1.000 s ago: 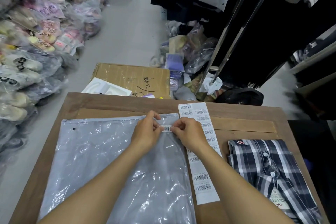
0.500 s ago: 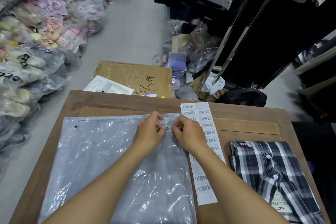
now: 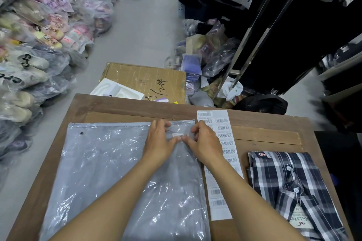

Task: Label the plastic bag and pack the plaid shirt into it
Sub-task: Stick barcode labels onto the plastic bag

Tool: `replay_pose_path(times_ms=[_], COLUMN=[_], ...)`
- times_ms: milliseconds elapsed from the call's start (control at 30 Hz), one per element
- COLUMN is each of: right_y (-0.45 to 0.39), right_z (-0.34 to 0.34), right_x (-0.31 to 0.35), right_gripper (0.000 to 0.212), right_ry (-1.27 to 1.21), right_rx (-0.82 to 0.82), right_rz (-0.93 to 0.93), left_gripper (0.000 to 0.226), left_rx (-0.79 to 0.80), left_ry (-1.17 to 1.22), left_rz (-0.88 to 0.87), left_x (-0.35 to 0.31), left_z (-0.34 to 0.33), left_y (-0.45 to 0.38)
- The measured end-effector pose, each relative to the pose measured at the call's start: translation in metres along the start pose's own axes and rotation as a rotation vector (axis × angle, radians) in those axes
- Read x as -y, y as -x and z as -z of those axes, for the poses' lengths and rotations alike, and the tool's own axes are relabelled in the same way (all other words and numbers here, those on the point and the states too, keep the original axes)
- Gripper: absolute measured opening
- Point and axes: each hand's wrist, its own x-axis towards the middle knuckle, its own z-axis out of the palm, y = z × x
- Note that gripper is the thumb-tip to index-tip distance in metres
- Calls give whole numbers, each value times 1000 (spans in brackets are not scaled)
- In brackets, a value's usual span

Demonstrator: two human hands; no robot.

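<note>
Head view, all positions given relative to the plastic bag.

Plastic bag (image 3: 101, 172): clear, crinkled, lying flat on the wooden table (image 3: 264, 135), zip edge at the far side, small round hole near its far-left corner.

Barcode label (image 3: 180, 135): small white sticker lying on the bag's far-right area, just below the zip edge.

Left hand (image 3: 158, 143): palm down on the bag, fingers partly curled, thumb tip pressed at the label's near edge; grips nothing that can be seen.

Right hand (image 3: 205, 143): palm down over the bag's right edge, fingers curled, thumb tip meeting the left thumb at the label; whether it pinches the film cannot be told.

Label sheet (image 3: 223, 143): long white strip of barcodes, lying just beside the bag's right edge, partly under the right forearm.

Plaid shirt (image 3: 290, 191): folded, dark blue and white check, buttons and paper tag showing; on the table to the right of the bag, beyond the label sheet, apart from both.

Cardboard box (image 3: 145, 80): on the floor beyond the bag's far edge, handwriting on top.

Bagged footwear (image 3: 35, 49): heaped well to the left of the bag.
</note>
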Motion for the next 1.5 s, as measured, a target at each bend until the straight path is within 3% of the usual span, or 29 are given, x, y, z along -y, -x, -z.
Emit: replay_pose_path(times_ms=[100, 333, 467, 700, 900, 1067, 1133, 1267, 1400, 1467, 1500], right_y=[-1, -9, -13, -14, -23, -19, -17, -15, -16, -16, -16], right_z=[-1, 8, 10, 3, 12, 12, 16, 33, 52, 61, 63], right_x=[-1, -11, -8, 10, 0, 2, 0, -8, -19, -14, -9], right_gripper=[36, 25, 33, 44, 31, 28, 26, 16, 19, 21, 20], right_ry=[23, -204, -272, 7, -225, -244, -420, -1022, -1528, -1509, -1345], right_rx=[8, 25, 39, 18, 71, 45, 52, 153, 147, 94, 59], right_rz=[20, -27, -89, -131, -185, -187, -216, -407, -553, -523, -464], left_gripper=[46, 36, 33, 45, 28, 25, 24, 26, 74, 88, 91], left_rx=[2, 34, 3, -74, -37, -23, -7, 87, 216, 200, 196], left_ry=[6, 125, 124, -30, 52, 104, 63, -143, -483, -649, -675], left_rz=[11, 69, 113, 143, 157, 196, 153, -27, -177, -243, -255], left_x=[0, 3, 1, -8, 0, 0, 0, -1, -6, -5, -4], left_z=[1, 17, 13, 1, 7, 7, 9, 11, 10, 9, 10], left_y=[-2, -11, -14, -13, -21, -24, -22, -7, 15, 22, 23])
